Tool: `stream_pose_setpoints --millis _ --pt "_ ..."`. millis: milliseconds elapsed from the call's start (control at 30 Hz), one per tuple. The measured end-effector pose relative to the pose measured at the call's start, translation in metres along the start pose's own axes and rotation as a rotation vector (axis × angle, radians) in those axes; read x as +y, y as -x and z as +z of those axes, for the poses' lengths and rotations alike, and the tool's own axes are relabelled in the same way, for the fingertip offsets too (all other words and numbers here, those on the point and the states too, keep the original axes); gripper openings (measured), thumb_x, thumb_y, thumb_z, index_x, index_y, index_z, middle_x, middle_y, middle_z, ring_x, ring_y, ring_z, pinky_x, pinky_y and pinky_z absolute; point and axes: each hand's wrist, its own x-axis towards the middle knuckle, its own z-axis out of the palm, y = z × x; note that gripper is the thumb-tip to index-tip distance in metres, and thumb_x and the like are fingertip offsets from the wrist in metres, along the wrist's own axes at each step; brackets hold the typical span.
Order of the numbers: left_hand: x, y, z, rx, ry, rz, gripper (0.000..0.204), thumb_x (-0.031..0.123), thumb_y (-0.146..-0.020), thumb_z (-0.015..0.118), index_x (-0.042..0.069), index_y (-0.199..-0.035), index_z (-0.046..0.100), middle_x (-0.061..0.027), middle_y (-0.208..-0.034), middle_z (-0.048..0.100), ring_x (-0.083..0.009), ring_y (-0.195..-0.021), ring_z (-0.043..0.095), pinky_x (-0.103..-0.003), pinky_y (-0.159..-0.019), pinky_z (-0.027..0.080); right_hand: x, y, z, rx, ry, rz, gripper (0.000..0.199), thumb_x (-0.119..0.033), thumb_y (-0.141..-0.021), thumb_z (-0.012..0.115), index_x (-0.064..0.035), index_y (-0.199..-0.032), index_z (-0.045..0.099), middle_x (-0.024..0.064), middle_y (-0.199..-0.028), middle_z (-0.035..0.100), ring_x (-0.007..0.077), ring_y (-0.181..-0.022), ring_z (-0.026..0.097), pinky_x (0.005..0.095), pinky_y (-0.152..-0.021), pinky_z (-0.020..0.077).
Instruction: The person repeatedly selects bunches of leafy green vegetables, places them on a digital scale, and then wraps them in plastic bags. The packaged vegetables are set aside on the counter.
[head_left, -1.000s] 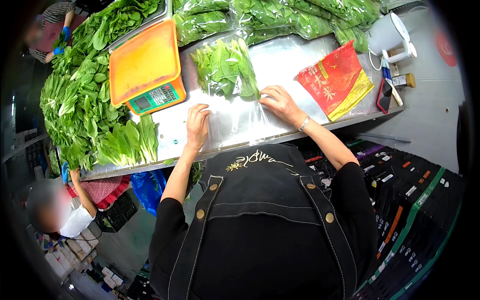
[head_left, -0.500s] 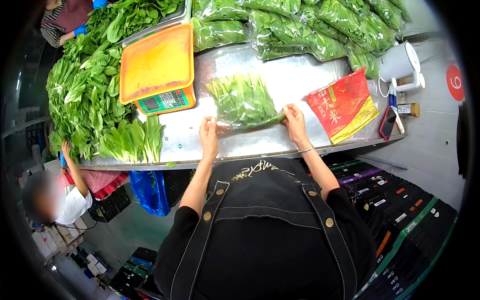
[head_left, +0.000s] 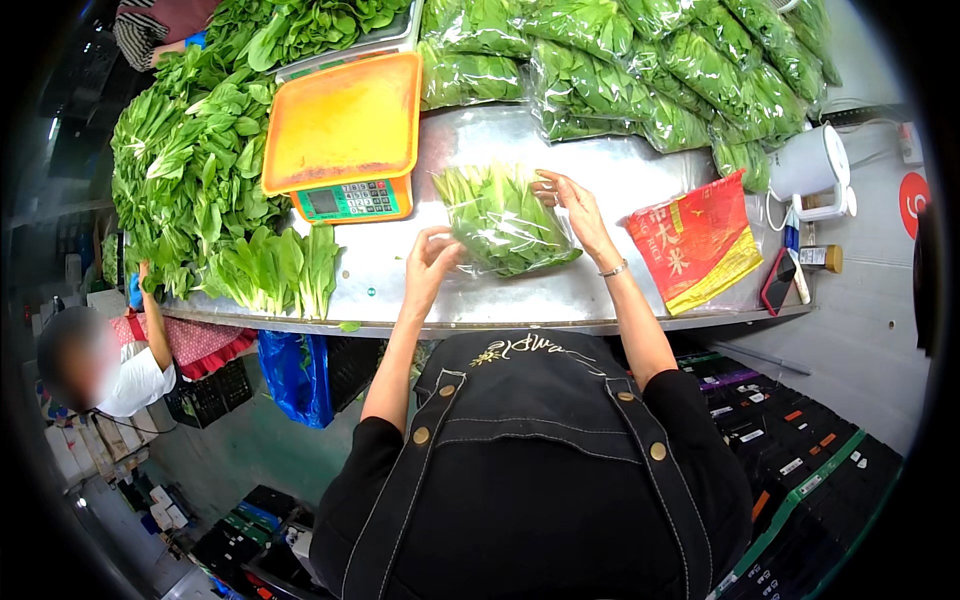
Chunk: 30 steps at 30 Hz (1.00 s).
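Observation:
A clear plastic bag of leafy greens lies flat on the metal table in front of me, pale stems at the far end and dark leaves nearer. At its left edge is my left hand, with fingers curved and apart, touching the plastic. Along the far right side of the bag, my right hand reaches over with fingers stretched toward the stems; it looks open and rests against the film.
An orange-topped scale stands left of the bag, with loose leafy greens heaped beyond it. Filled bags are stacked at the back. To the right lie a red-yellow sack, a white jug and a phone. Two co-workers are at left.
My right hand has let go of the bag's near right corner and moved up to its far right side. My left hand has loosened its pinch. The bag has turned slightly.

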Motion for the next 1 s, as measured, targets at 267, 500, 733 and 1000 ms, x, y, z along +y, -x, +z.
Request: stream_pose_setpoints --millis 267,500,733,1000 --pt "0.007 -0.065 0.013 0.154 -0.204 0.242 0.025 0.018 -0.093 0.051 -0.003 -0.101 0.063 -0.0036 -0.091 0.066 -0.0078 -0.082 0.055 -0.023 -0.077 0.043 0.009 -0.013 -0.005 0.092 0.001 0.094 0.050 -0.045 -0.097 0.033 -0.0110 -0.131 0.047 0.0121 -0.093 0.063 0.0175 -0.084 0.063 0.0280 -0.072 0.0543" --pt "0.012 -0.066 0.015 0.166 0.014 0.148 0.021 0.011 -0.089 0.057 -0.005 -0.102 0.062 -0.0065 -0.088 0.068 -0.0093 -0.085 0.060 -0.022 -0.079 0.044 0.006 -0.018 -0.006 0.143 -0.028 0.137 0.050 -0.045 -0.097 0.034 -0.0137 -0.134 0.042 0.0122 -0.089 0.061 0.0181 -0.077 0.065 0.0257 -0.064 0.0544" --pt "-0.005 -0.068 0.028 0.397 -0.084 0.270 0.021 0.015 -0.091 0.056 -0.002 -0.102 0.063 -0.0048 -0.083 0.065 -0.0090 -0.073 0.057 -0.023 -0.073 0.044 0.006 -0.021 0.000 0.189 -0.045 0.126 0.051 -0.047 -0.097 0.032 -0.0146 -0.137 0.039 0.0130 -0.087 0.063 0.0201 -0.075 0.067 0.0264 -0.061 0.0551" --pt "0.006 -0.065 0.032 0.544 -0.560 0.714 0.017 0.012 -0.092 0.053 -0.002 -0.098 0.061 -0.0049 -0.074 0.062 -0.0083 -0.070 0.057 -0.024 -0.068 0.045 0.009 -0.023 0.002 0.217 -0.045 0.101 0.051 -0.046 -0.097 0.031 -0.0122 -0.135 0.040 0.0144 -0.083 0.064 0.0225 -0.075 0.068 0.0271 -0.058 0.0550"
